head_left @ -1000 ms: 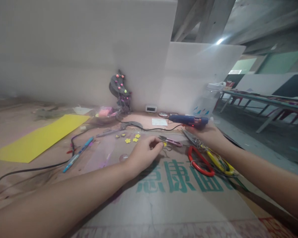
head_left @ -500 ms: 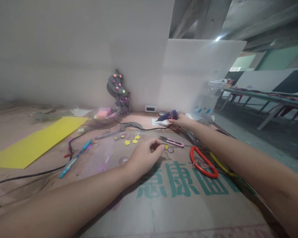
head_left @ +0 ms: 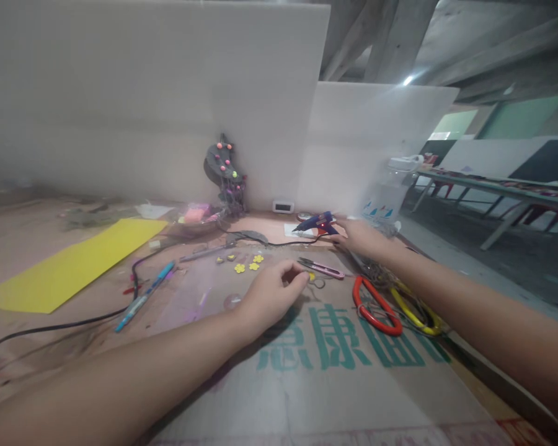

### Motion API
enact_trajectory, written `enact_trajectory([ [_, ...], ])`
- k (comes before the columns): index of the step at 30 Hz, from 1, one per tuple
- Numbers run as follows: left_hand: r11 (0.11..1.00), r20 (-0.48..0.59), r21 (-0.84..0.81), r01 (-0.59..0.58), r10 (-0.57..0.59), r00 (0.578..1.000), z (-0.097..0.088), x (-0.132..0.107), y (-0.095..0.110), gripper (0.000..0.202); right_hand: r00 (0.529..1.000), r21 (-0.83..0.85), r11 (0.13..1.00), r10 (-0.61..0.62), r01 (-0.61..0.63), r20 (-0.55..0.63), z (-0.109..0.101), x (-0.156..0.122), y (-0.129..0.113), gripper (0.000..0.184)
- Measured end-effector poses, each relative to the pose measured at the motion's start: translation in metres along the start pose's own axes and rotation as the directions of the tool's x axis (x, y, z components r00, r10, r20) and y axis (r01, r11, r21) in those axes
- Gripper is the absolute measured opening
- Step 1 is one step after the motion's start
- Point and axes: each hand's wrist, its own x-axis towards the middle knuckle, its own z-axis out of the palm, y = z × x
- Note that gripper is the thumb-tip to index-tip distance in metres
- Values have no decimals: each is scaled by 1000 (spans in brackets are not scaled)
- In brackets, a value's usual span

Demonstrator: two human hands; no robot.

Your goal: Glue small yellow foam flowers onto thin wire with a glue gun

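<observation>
My left hand [head_left: 279,291] is closed in a pinch low over the board, its fingertips at a small yellow piece [head_left: 312,276], mostly hidden. A thin metal ring [head_left: 318,284] lies right beside that piece. Further back, my right hand [head_left: 356,238] has its fingers apart at the handle end of a dark blue glue gun [head_left: 314,221]. The gun rests with its nozzle over a white card [head_left: 288,230], and a small red light glows on its body. Pink thread snips [head_left: 323,268] lie between my hands. Several yellow flower pieces [head_left: 253,266] are left of them.
Red coiled wire [head_left: 376,306] and yellow coiled wire [head_left: 416,311] lie under my right forearm. A blue pen [head_left: 145,296], a yellow sheet [head_left: 74,266] and a black cord [head_left: 65,325] are at left. Behind stand a grey moon-shaped ornament [head_left: 223,164], a small clock [head_left: 283,206] and a clear bottle [head_left: 385,192].
My right hand has loosened from the glue gun's handle and shifted slightly right, with more of the handle showing. The left hand stays in its pinch. The view has tilted a little.
</observation>
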Motion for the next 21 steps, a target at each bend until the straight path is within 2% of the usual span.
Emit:
enact_trajectory([
  [3, 1000, -17, -6, 16, -16, 1000, 0, 0, 2, 20, 986, -1, 990, -141, 142, -94, -12, -27, -15, 36],
  [5, 1000, -19, -6, -1, 1, 1000, 0, 0, 2, 19, 984, 175, 972, -140, 157, -106, -18, -48, -32, 31],
  [7, 1000, -20, 10, -30, 30, 999, 0, 0, 1, 19, 993, 384, 916, -97, 118, -74, -20, -71, -53, 30],
  [10, 998, -14, 24, -53, 54, 998, -1, 0, -1, 19, 993, 694, 720, -78, -5, 88, -15, -100, -77, 36],
  [12, 999, -4, 10, -49, 49, 999, -1, 0, -2, 19, 982, 817, 570, -95, -82, 165, -7, -111, -84, 45],
  [13, 999, 6, -1, -43, 43, 999, -1, 0, -2, 19, 973, 848, 516, -111, -117, 202, -3, -114, -84, 49],
  [15, 999, 15, -10, -33, 34, 999, -1, 1, -2, 19, 955, 870, 464, -145, -166, 259, 5, -116, -83, 55],
  [21, 1000, 21, 12, 0, 0, 1000, -2, 1, 3, 19, 946, 873, 455, -170, -174, 277, 13, -113, -79, 57],
])
